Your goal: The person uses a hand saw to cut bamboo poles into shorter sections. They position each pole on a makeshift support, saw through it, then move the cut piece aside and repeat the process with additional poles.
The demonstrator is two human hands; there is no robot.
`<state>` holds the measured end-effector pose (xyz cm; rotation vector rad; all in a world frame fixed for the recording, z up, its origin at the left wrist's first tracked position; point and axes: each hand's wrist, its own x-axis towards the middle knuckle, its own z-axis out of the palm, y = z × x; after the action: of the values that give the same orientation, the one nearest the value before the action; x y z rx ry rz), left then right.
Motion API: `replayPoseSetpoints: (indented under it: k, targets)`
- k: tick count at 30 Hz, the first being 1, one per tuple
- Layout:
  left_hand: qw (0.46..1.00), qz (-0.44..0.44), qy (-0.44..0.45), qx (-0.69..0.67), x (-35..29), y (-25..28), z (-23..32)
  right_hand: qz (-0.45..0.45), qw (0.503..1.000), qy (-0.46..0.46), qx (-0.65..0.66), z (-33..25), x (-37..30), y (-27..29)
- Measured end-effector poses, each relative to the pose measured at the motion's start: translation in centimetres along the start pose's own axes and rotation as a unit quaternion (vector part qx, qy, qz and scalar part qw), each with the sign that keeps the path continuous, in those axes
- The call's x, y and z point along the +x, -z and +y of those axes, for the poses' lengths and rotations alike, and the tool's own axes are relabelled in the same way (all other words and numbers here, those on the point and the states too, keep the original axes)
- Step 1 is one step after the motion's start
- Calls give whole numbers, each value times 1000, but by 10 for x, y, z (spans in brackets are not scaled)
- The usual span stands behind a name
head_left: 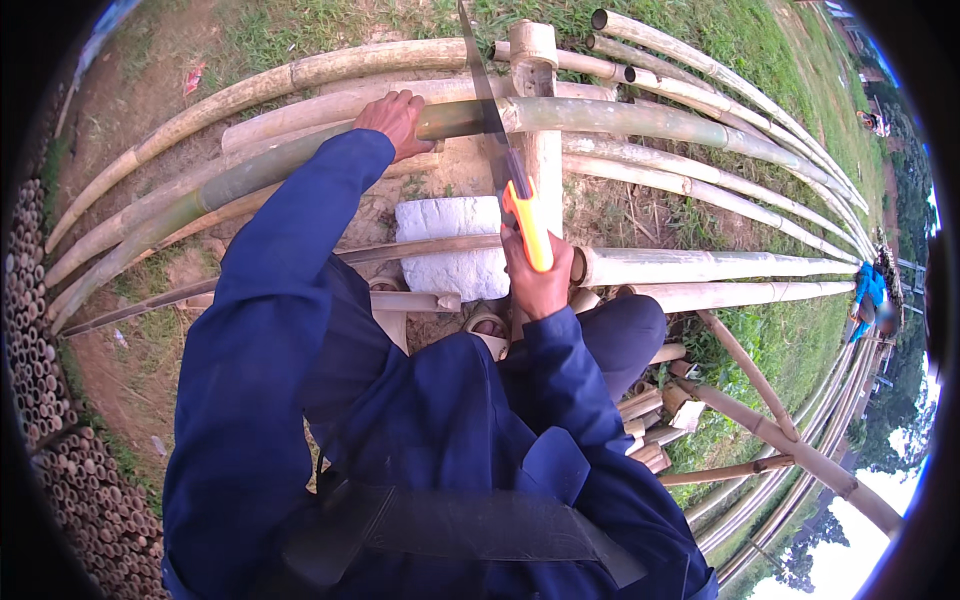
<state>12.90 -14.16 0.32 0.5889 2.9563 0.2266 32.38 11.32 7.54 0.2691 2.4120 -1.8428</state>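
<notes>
A saw (500, 150) toward twelve o'clock is gripped by the closed right hand (540, 275), a bamboo pole (455, 119) by the curled left hand (398, 125).

Outdoor yard in daylight. Reddish-brown bare earth (105, 385) covers much of the ground at left, with green grass (260, 40) growing across the top and down the right side. A small red scrap of litter (193, 78) lies at upper left. Along the left edge, a large stack of bamboo culms (95, 520) shows round, hollow cut ends. At lower right, a thick slanting bamboo pole (840, 485) crosses in front of long bamboo lengths. Far right, a distant person in blue (869, 292) appears near dark-green trees (885, 425) under bright white sky (850, 545).
</notes>
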Motion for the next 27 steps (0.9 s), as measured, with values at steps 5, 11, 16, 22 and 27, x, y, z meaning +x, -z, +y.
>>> replayPoseSetpoints:
  k: [5, 11, 16, 22, 27]
  targets:
    - [1000, 10, -7, 2, 3, 5, -11, 12, 1000, 8, -11, 11, -44, 6]
    - [1000, 18, 11, 5, 1, -4, -1, 32, 999, -11, -23, -4, -120, 30]
    - [1000, 1, 6, 8, 5, 11, -9, 2, 1000, 29, 10, 2, 2, -5]
    - [1000, 1, 20, -6, 1, 4, 1, 52, 996, 20, -63, 5, -162, 36]
    - [999, -23, 24, -5, 0, 2, 2, 20, 998, 10, -56, 14, -18, -3]
